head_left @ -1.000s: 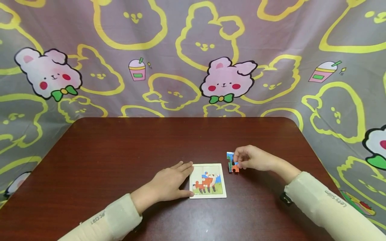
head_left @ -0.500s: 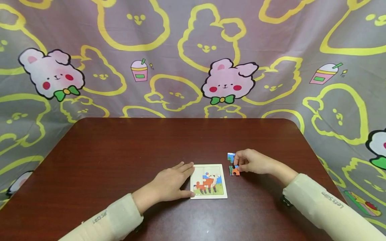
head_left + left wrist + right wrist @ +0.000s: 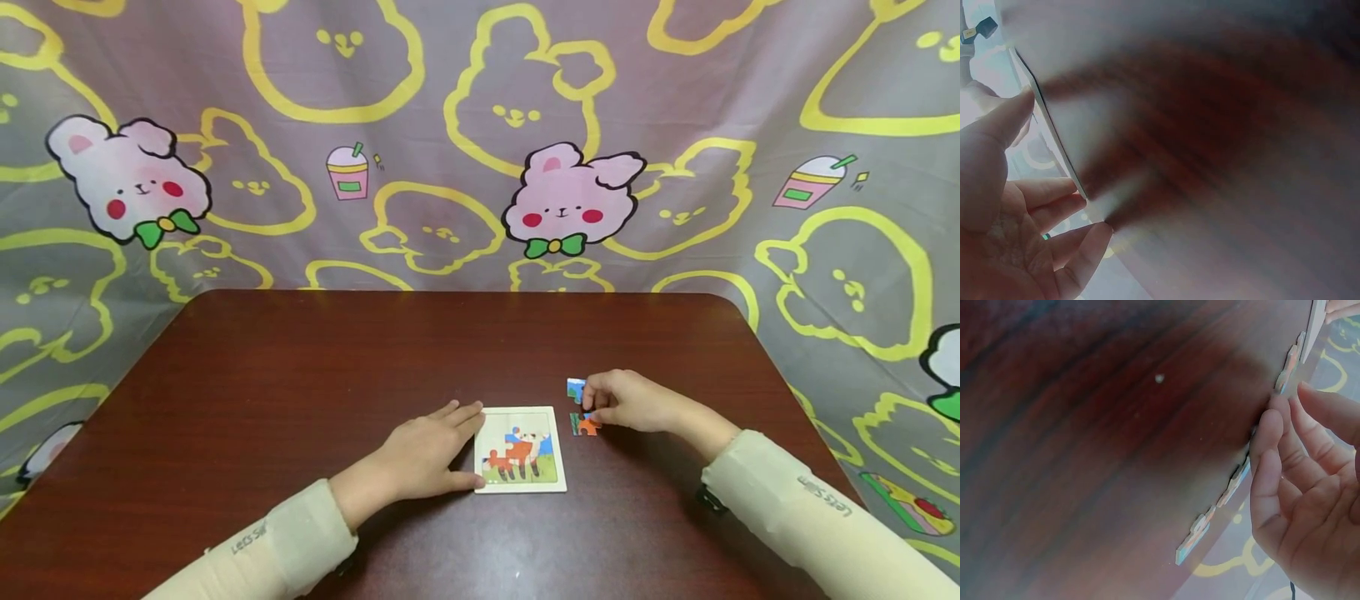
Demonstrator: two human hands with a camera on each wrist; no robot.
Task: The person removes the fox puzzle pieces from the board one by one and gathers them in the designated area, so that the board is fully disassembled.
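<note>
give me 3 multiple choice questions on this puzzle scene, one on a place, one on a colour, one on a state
1. Where do the loose puzzle pieces lie?
A. on the table to the right of the puzzle board
B. on top of the puzzle board
C. left of the left hand

2. What colour is the table?
A. white
B. dark reddish brown
C. green

3. How does the left hand rest?
A. in a fist, off the table
B. holding a cup
C. flat, fingers straight, against the left edge of the puzzle board

Answers:
1 A, the head view shows the pieces beside the board's right edge, under the fingers of the right hand.
2 B, the tabletop is dark red-brown wood grain.
3 C, the straight fingers touch the board's left side.
</note>
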